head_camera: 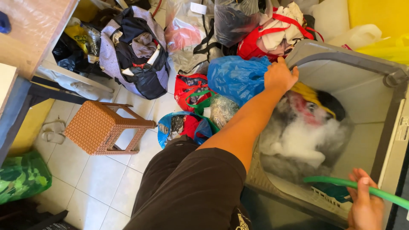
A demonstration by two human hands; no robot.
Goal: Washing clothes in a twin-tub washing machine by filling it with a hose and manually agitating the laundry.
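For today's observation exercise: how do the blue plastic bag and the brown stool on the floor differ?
The blue plastic bag is soft, crumpled and stuffed full; the brown stool is rigid, woven-patterned and lies tipped on its side. The bag sits close beside the left hand at the washer tub's rim; the stool lies apart. Both rest on the tiled floor.

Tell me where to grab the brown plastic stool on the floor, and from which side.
Grip the brown stool by one of its upturned legs, coming from above right. It lies tipped on its side, woven seat facing left, legs pointing right, so the leg bars are exposed while the seat offers no handle.
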